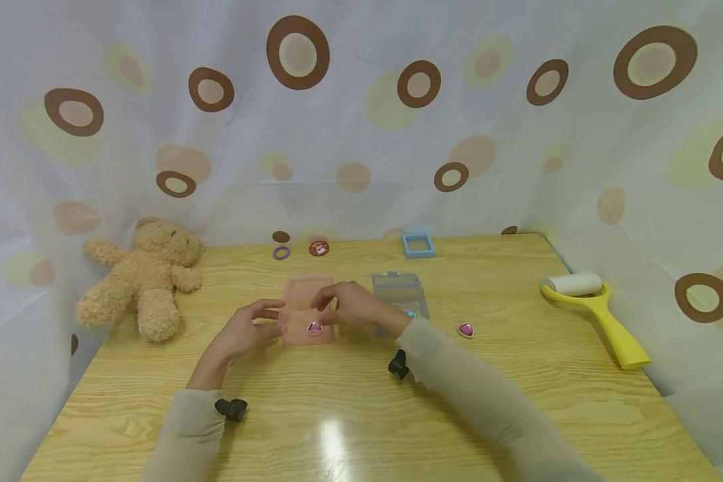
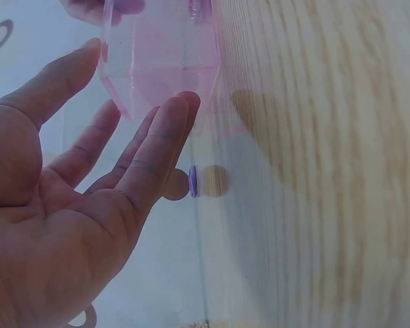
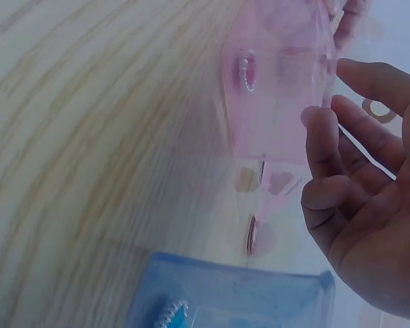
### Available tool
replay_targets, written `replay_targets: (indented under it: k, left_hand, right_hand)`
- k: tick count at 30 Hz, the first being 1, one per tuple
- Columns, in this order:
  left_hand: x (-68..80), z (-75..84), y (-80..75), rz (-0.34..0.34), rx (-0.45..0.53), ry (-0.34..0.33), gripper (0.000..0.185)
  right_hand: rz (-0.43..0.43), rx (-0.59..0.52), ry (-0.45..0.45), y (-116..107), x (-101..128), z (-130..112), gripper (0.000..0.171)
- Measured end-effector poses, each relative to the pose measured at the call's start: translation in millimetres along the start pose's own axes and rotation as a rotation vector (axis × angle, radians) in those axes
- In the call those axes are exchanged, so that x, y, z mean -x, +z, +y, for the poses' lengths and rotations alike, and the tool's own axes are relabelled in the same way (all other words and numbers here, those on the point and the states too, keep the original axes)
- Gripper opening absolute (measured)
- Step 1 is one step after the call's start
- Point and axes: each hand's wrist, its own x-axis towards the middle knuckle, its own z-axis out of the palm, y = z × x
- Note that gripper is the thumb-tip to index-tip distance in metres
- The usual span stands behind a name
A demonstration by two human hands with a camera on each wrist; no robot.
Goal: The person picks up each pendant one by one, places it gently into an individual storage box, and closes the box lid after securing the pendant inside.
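Observation:
A transparent pink box (image 1: 298, 338) with its lid raised lies on the table, and a pink heart-shaped gem (image 1: 314, 328) with a beaded edge is in it. My left hand (image 1: 247, 331) is at the box's left side, its extended fingertips (image 2: 167, 119) right at the wall. Over the box's right part hovers my right hand (image 1: 352, 302), loosely bent, thumb and fingertips (image 3: 318, 119) near the upper rim with nothing between them. Partly behind my right wrist, a transparent blue box (image 1: 397, 288) stands open with a blue gem (image 1: 409, 313) inside.
Another pink heart gem (image 1: 466, 330) lies right of the blue box. Farther back are a purple ring (image 1: 281, 253), a red round badge (image 1: 319, 248) and a blue square frame (image 1: 418, 254). A teddy bear (image 1: 138, 278) sits left; a yellow-handled lint roller (image 1: 611, 328) lies right.

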Motion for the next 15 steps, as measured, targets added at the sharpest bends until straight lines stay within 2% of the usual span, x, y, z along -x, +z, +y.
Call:
replay_targets:
  k: [7,15]
  left_hand:
    - [0.2,-0.1,0.4,0.002,-0.008,0.0,0.053]
    - [0.1,-0.5,-0.9,-0.003,-0.003,0.009,0.054]
  right_hand:
    - [0.002,-0.08,-0.026,-8.2,8.5,3.8,0.031]
    - [0.015,-0.09,-0.034,-19.2,17.9,9.9,0.031]
